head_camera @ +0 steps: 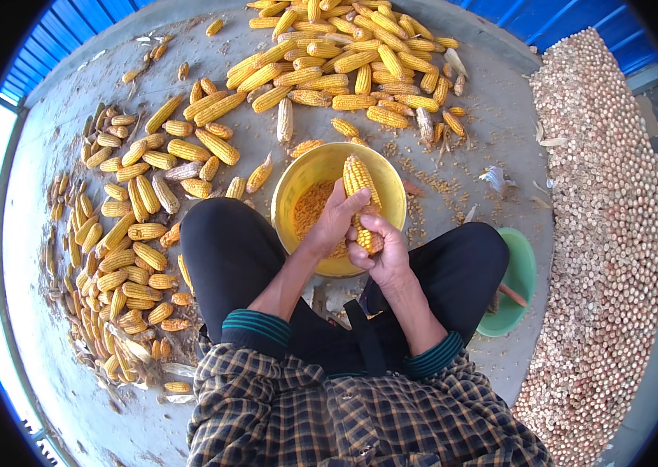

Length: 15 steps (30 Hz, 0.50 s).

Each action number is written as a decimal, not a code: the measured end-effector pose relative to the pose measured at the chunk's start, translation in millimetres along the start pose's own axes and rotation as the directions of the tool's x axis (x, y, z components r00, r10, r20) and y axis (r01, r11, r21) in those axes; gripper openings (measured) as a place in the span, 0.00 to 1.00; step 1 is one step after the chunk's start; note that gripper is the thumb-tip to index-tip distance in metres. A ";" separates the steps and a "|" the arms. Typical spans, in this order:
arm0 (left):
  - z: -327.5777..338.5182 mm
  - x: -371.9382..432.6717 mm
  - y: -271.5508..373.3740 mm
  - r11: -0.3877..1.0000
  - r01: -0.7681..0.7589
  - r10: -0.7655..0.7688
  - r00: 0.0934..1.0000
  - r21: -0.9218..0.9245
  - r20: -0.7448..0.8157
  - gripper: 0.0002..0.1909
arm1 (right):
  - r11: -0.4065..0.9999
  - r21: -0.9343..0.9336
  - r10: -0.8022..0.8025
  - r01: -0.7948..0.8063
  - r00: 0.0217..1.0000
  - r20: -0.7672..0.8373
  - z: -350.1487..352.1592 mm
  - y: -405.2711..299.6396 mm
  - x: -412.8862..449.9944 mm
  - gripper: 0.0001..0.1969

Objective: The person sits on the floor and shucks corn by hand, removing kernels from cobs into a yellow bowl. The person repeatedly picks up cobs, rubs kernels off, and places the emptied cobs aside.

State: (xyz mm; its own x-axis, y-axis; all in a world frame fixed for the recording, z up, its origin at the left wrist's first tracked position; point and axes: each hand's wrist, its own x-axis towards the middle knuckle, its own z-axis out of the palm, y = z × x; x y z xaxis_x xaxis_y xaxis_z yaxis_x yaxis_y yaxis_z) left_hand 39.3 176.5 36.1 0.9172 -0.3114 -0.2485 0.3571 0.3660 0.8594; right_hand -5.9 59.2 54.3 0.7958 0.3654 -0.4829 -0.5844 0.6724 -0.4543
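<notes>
Both hands are on one yellow ear of corn [358, 174], tilted over a yellow bucket [394, 225]. My left hand [333, 217] grips the ear near its middle, thumb laid across the kernels. Around its lower end closes my right hand [386, 245], thumb pressed on the ear. A patch near the thumbs looks bare of kernels, though fingers partly cover it. Loose orange-yellow kernels [312, 209] lie in the bottom of the bucket, which stands between my knees.
Beyond the bucket spreads a heap of corn ears [329, 58]; another heap [125, 262] lies left. A long stack of cobs [603, 233] shows its ends at right. Beside my right knee sits a green basin [524, 262] with a reddish-brown piece [513, 295] inside. Kernels dot the concrete floor [498, 117].
</notes>
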 end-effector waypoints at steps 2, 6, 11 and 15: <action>0.9 -1.3 -4.7 0.998 -0.053 0.053 0.999 0.020 0.003 0.19 | 0.997 0.068 0.022 -0.021 1.000 -0.017 -3.1 -1.4 -0.4 0.10; -6.0 0.8 -8.3 0.986 0.067 -0.057 0.996 -0.153 0.071 0.18 | 0.992 -0.126 -0.035 0.026 0.997 -0.071 -2.8 -2.8 2.1 0.11; -7.5 5.1 -7.5 0.991 0.123 -0.121 0.992 -0.058 0.023 0.22 | 0.770 -0.617 -0.346 0.162 0.919 -0.189 5.8 4.5 9.2 0.11; -6.5 3.9 -4.6 0.992 0.069 -0.065 0.997 0.110 -0.034 0.22 | 0.879 -0.464 -0.219 0.111 0.958 -0.185 1.2 3.5 7.3 0.11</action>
State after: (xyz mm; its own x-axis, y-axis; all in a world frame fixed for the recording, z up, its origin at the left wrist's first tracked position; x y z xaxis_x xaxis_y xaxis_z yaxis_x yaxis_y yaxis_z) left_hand 42.4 179.3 28.3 0.8974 -0.3046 -0.3192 0.3977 0.2449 0.8842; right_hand -2.0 65.0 50.1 0.8610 0.0840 -0.5016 -0.4988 0.3324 -0.8004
